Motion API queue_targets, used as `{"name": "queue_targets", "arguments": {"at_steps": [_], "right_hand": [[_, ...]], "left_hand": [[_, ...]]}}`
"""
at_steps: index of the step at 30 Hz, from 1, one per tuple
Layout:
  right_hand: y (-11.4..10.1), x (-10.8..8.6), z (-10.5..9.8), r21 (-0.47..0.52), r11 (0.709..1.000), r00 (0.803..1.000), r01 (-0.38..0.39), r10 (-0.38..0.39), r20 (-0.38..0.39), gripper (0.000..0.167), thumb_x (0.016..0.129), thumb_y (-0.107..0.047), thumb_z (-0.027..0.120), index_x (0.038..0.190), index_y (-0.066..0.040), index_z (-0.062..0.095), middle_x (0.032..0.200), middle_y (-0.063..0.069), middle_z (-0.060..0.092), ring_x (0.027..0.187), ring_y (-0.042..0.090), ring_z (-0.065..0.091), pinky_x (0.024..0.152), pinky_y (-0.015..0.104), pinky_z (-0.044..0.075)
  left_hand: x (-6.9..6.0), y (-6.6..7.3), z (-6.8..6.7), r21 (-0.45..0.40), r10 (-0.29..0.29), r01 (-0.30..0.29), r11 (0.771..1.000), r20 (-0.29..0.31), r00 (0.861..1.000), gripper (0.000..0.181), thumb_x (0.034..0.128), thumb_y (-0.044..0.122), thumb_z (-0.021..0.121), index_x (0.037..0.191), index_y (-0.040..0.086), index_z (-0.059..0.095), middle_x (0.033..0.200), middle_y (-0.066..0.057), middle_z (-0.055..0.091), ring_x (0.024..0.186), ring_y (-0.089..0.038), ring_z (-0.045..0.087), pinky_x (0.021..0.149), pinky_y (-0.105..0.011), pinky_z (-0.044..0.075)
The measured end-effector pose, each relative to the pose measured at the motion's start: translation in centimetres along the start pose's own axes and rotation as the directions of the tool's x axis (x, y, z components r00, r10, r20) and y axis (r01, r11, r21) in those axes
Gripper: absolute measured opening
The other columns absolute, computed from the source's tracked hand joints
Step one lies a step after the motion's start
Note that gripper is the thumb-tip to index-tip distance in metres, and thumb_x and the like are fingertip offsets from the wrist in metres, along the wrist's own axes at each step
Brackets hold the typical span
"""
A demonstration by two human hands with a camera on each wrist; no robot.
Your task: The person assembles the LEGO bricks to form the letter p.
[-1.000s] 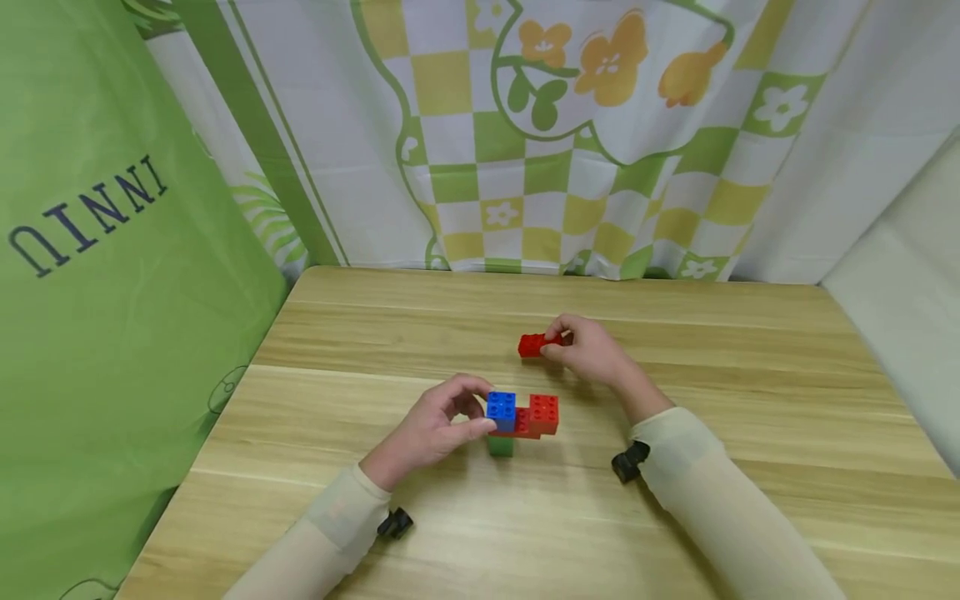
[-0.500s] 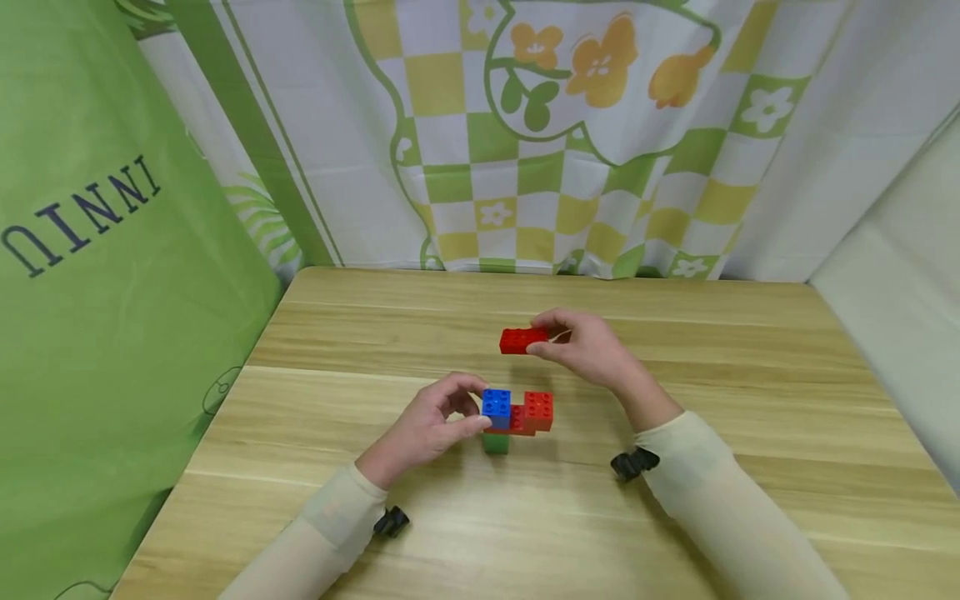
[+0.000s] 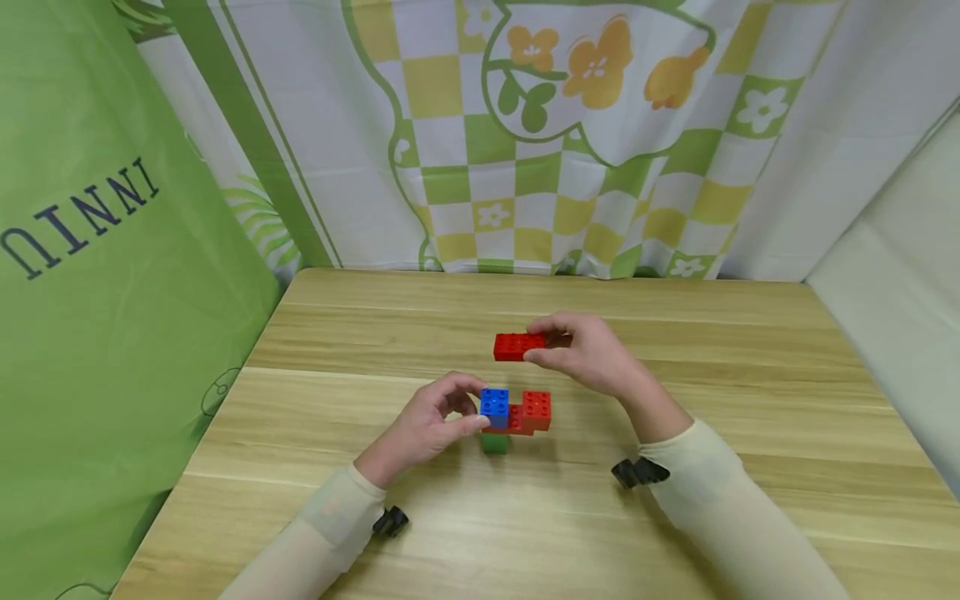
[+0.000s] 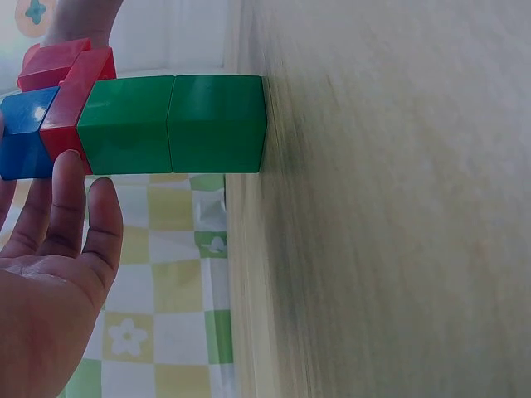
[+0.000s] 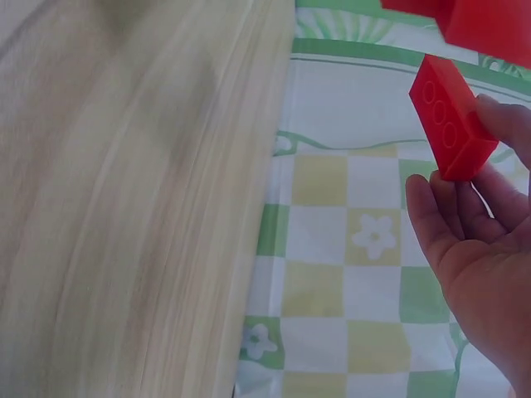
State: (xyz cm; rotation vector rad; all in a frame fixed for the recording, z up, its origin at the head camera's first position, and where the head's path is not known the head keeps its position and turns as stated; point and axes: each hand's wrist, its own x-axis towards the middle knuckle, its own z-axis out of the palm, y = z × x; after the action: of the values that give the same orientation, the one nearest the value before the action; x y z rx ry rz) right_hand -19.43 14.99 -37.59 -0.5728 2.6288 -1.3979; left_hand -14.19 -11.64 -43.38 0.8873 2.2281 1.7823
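Two green blocks (image 4: 217, 124) stand stacked on the table, bearing a longer red brick (image 3: 515, 419) that juts out to the right. On that brick sit a blue brick (image 3: 495, 406) at its left end and a red brick (image 3: 537, 408) at its right end. The thumb and fingers of my left hand (image 3: 425, 427) pinch the blue brick from the left. Behind the stack, my right hand (image 3: 591, 354) grips another long red brick (image 3: 510, 347) by its right end, studs up. The right wrist view shows this held brick (image 5: 448, 116) raised off the table.
The wooden table (image 3: 360, 333) extends around the stack. A patterned curtain (image 3: 525, 179) hangs along its far edge. Green fabric (image 3: 135, 350) borders the left side, and a pale surface (image 3: 900, 233) the right.
The right hand has lifted the long red brick off the table and carried it left, so it now hangs behind the stack. My left hand keeps its pinch on the blue brick.
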Motion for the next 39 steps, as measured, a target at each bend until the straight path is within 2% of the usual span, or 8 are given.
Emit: {"name": "queue_targets", "arguments": {"at_steps": [6,9,15,21,25,32,38,39], "right_hand": [[-0.9,-1.1,-0.1,0.019,0.999,0.999,0.042,-0.042,0.007,0.036,0.084,-0.026,0.08,0.114,-0.01,0.069,0.105,0.002,0.068,0.093,0.019,0.065,0.076,0.035,0.055],[-1.4,-1.5,-0.2,0.028,0.997,0.997,0.077,-0.078,0.011,0.032,0.083,-0.023,0.081,0.11,-0.011,0.07,0.104,0.002,0.068,0.093,0.019,0.064,0.077,0.036,0.055],[-1.8,-2.2,-0.2,0.057,0.99,0.991,0.129,-0.132,0.038,0.025,0.081,-0.018,0.082,0.103,-0.014,0.071,0.101,-0.001,0.067,0.09,0.019,0.065,0.078,0.041,0.055],[-2.0,-2.9,0.2,0.086,0.987,0.988,0.137,-0.142,0.066,0.025,0.08,-0.018,0.083,0.102,-0.016,0.071,0.101,-0.002,0.068,0.092,0.018,0.064,0.078,0.044,0.054],[-2.1,-3.2,0.6,0.096,0.98,0.98,0.174,-0.182,0.082,0.024,0.081,-0.017,0.082,0.103,-0.015,0.071,0.102,-0.003,0.067,0.092,0.016,0.064,0.082,0.045,0.054],[-2.2,-3.6,1.0,0.081,0.975,0.972,0.209,-0.216,0.092,0.026,0.081,-0.019,0.083,0.103,-0.016,0.07,0.102,-0.005,0.067,0.092,0.014,0.064,0.082,0.038,0.054],[-2.3,-3.9,1.0,0.068,0.974,0.969,0.217,-0.223,0.106,0.027,0.081,-0.019,0.083,0.104,-0.015,0.07,0.101,-0.005,0.067,0.091,0.013,0.064,0.081,0.038,0.054],[-2.3,-3.9,1.0,0.067,0.973,0.968,0.221,-0.227,0.108,0.027,0.081,-0.019,0.083,0.104,-0.016,0.069,0.101,-0.005,0.066,0.091,0.013,0.064,0.081,0.037,0.054]], "left_hand": [[-0.2,2.4,0.1,-0.004,0.001,-0.001,1.0,-0.002,1.0,0.032,0.0887,-0.005,0.067,0.118,-0.001,0.057,0.102,-0.014,0.061,0.082,-0.028,0.058,0.074,-0.037,0.051],[-0.2,2.9,0.1,-0.002,-0.01,0.01,1.0,-0.003,1.0,0.032,0.089,-0.004,0.067,0.119,0.0,0.057,0.103,-0.013,0.061,0.083,-0.028,0.058,0.074,-0.038,0.051],[-0.1,2.8,0.1,0.002,-0.025,0.025,1.0,-0.003,1.0,0.033,0.0884,-0.004,0.068,0.119,-0.001,0.057,0.104,-0.011,0.061,0.084,-0.03,0.058,0.075,-0.039,0.052],[0.0,2.8,0.1,0.011,-0.002,0.002,1.0,0.0,1.0,0.032,0.0881,-0.003,0.069,0.118,-0.001,0.057,0.104,-0.01,0.062,0.082,-0.029,0.059,0.075,-0.041,0.052],[0.0,2.8,0.1,0.015,0.016,-0.015,1.0,-0.001,1.0,0.032,0.0878,-0.004,0.069,0.117,0.0,0.057,0.107,-0.011,0.063,0.081,-0.028,0.059,0.074,-0.041,0.052],[-0.1,2.7,0.1,0.017,0.02,-0.02,1.0,-0.005,1.0,0.032,0.088,-0.004,0.069,0.117,0.0,0.058,0.109,-0.011,0.064,0.08,-0.028,0.058,0.075,-0.042,0.052],[-0.1,2.6,0.2,0.006,0.024,-0.024,1.0,-0.017,1.0,0.032,0.0868,-0.006,0.069,0.117,0.0,0.059,0.109,-0.011,0.064,0.078,-0.029,0.059,0.073,-0.04,0.051],[-0.1,2.2,0.2,0.004,0.024,-0.024,1.0,-0.02,1.0,0.033,0.0867,-0.006,0.07,0.117,0.001,0.059,0.11,-0.011,0.064,0.078,-0.029,0.059,0.073,-0.04,0.051]]}}
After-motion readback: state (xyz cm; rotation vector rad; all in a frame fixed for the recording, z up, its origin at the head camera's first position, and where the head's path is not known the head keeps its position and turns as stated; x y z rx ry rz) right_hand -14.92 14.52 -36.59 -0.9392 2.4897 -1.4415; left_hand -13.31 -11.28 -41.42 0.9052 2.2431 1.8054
